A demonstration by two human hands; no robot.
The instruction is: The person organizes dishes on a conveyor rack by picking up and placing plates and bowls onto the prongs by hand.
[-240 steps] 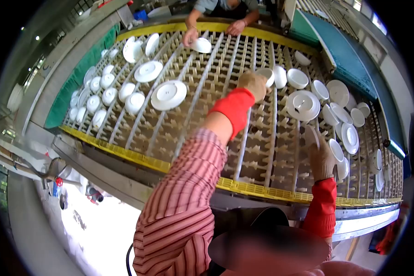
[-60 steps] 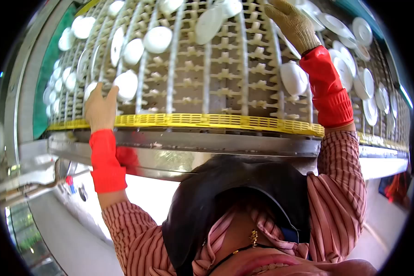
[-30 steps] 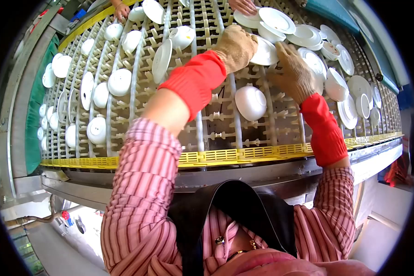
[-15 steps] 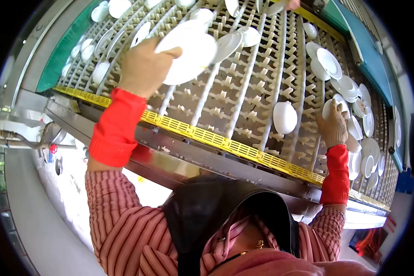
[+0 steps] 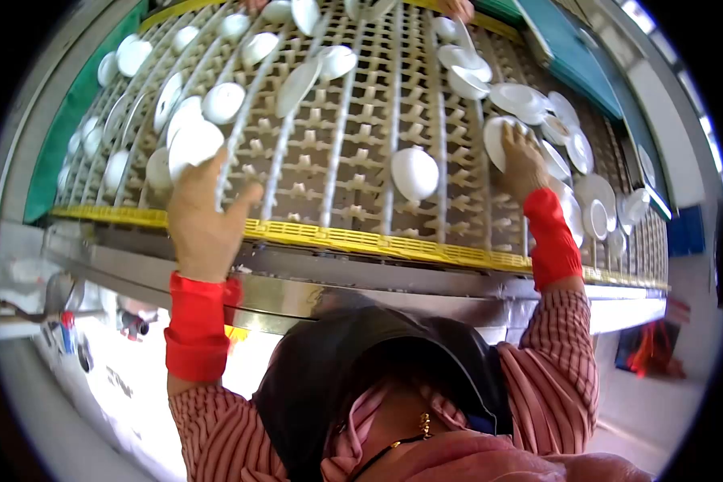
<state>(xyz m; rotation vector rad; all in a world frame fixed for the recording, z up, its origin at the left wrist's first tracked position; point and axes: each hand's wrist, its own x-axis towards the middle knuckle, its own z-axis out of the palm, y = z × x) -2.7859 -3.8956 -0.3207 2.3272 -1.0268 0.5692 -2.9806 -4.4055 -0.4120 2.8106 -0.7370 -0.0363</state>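
Note:
My left hand (image 5: 205, 210) is at the left of the rack-like conveyor (image 5: 329, 189), its thumb spread wide from the fingers. Its fingertips are at a white dish (image 5: 194, 146) leaning among the pegs; whether they still touch it I cannot tell. On the right, my right hand (image 5: 525, 161) has its fingers curled over the edge of a white plate (image 5: 496, 143). Between the hands an upside-down white bowl (image 5: 414, 173) rests on the pegs. Another white plate (image 5: 299, 87) stands tilted further back.
A yellow edge strip (image 5: 353, 239) runs along the conveyor's near side. Crowded white dishes (image 5: 594, 197) overlap at the right. Green panels (image 5: 52, 173) flank the left side. Another person's hand (image 5: 458, 10) shows at the far edge, near several dishes.
My left hand has lowered from holding a large white plate, and its thumb has come away. My right hand stays at the white dishes. The view has shifted, with dishes appearing further left.

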